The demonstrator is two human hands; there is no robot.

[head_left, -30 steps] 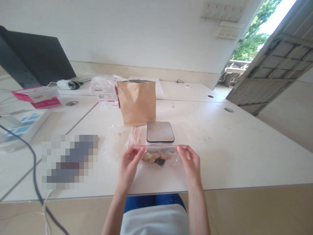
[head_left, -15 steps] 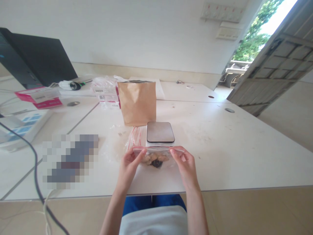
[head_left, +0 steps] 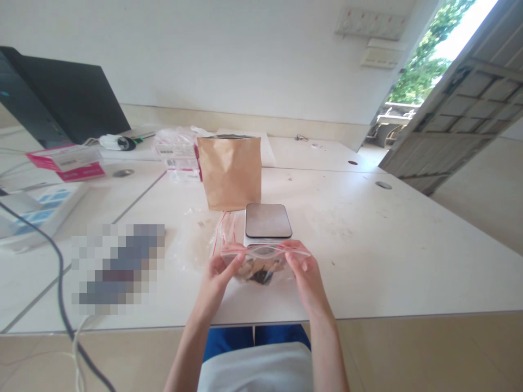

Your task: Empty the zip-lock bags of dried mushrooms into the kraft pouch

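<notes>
A clear zip-lock bag (head_left: 267,264) with a red-lined seal is stretched between my two hands near the table's front edge. Inside lie tan pieces and something black, whose kind I cannot make out. My left hand (head_left: 223,272) pinches the left end of the bag's top. At the right end, my right hand (head_left: 304,272) pinches it likewise. Between the hands the mouth gapes a little. Just beyond the bag stands a small digital scale (head_left: 268,220) with a bare metal plate. More clear zip-lock bags (head_left: 226,231) lie left of the scale.
Behind the scale an opened brown paper bag (head_left: 231,171) stands upright. Pink-and-white boxes (head_left: 180,158) are stacked to its left. A blurred-out object (head_left: 122,267) lies on the left of the white table (head_left: 388,256). A dark cable (head_left: 60,272) crosses the left side.
The bag's top edge was straight and closed; now its mouth has parted in the middle. Both hands have stayed almost in place, still pinching the ends.
</notes>
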